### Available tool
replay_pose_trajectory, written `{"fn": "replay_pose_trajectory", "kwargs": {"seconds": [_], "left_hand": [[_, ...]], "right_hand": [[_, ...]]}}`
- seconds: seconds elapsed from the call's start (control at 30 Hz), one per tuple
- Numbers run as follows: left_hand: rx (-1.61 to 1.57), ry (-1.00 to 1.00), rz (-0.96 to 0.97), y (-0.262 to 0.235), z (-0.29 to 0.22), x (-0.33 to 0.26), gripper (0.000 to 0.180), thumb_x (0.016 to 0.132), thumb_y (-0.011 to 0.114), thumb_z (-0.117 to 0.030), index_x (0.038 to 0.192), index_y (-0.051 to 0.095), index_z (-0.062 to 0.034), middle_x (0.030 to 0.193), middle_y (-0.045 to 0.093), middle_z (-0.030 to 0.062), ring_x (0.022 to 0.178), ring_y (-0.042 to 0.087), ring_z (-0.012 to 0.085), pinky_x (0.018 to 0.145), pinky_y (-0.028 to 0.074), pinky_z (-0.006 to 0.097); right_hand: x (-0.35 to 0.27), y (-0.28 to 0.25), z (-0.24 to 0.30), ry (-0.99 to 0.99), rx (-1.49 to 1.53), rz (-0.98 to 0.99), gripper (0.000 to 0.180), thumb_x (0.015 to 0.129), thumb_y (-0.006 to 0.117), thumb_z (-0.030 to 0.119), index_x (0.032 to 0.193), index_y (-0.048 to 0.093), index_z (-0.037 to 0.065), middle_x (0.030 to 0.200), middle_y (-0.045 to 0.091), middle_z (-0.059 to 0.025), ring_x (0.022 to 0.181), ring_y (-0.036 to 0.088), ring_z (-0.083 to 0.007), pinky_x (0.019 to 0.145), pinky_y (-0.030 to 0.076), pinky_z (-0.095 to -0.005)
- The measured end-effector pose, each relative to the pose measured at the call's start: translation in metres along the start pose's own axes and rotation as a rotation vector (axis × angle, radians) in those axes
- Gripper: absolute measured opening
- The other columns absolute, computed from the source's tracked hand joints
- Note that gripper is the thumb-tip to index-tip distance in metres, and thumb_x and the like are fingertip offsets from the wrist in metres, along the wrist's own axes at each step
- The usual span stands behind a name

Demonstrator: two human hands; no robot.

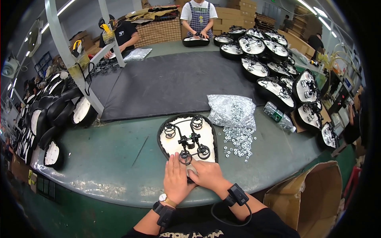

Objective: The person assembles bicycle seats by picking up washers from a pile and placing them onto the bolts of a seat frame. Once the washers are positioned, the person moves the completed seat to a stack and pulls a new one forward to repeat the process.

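A black-rimmed bicycle saddle (166, 143) lies upside down on the bench in front of me, its white underside facing up. A black spring frame (191, 139) with coil springs and a central clamp sits on that underside. My left hand (176, 176) rests along the saddle's narrow near end, fingers stretched out beside the closest coil. From the right, my right hand (207, 174) bends around the same narrow end, thumb and forefinger close to the spring frame. Its other fingers are partly hidden, and both hands cover much of the saddle's tip.
Loose nuts (239, 143) spill from a clear plastic bag (231, 111), near a lying bottle (279, 116). Saddles with springs (254, 67) pile up at right; others (51, 154) crowd the left by a metal post (85, 85). A cardboard box (317, 194) stands lower right. Co-workers (199, 18) work opposite.
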State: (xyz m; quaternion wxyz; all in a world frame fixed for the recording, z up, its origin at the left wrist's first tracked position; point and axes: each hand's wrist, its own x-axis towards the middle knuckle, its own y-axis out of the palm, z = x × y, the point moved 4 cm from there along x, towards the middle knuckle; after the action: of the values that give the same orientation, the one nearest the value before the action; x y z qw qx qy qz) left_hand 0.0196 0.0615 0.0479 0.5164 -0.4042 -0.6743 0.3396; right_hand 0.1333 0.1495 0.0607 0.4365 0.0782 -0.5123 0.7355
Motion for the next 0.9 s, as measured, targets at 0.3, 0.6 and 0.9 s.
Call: {"fn": "replay_pose_trajectory", "kwargs": {"seconds": [0.3,0.6,0.9], "left_hand": [[-0.941,-0.707,-0.060,0.016,0.028,-0.029,0.099,0.088,0.080,-0.019,0.161,0.015,0.0031,0.155,0.035,0.0237,0.129,0.054,0.0332,0.107,0.047,0.042],[-1.255,-0.592,0.086,0.008,0.099,-0.013,0.061,0.089,0.055,0.005,0.150,0.049,0.0050,0.127,0.067,0.0069,0.108,0.063,0.0121,0.097,0.050,0.026],[-0.981,-0.590,-0.103,0.016,0.148,0.037,0.026,0.100,0.068,-0.010,0.123,0.073,0.0007,0.104,0.076,0.0035,0.094,0.066,0.0085,0.083,0.053,0.025]], "right_hand": [[-0.026,-0.056,-0.045,0.173,0.068,-0.291,0.015,0.085,0.075,0.011,0.099,0.078,0.014,0.075,0.067,-0.0045,0.067,0.068,-0.0263,0.060,0.055,-0.0358],[-0.052,-0.044,-0.124,0.318,-0.243,-0.015,0.009,0.088,0.076,0.022,0.092,0.075,0.013,0.087,0.069,-0.0070,0.075,0.070,-0.0331,0.068,0.058,-0.0446],[-0.062,-0.062,-0.115,0.715,-0.031,0.534,0.020,0.081,0.076,0.029,0.084,0.075,0.009,0.081,0.073,-0.0136,0.079,0.071,-0.0348,0.073,0.056,-0.0467]]}}
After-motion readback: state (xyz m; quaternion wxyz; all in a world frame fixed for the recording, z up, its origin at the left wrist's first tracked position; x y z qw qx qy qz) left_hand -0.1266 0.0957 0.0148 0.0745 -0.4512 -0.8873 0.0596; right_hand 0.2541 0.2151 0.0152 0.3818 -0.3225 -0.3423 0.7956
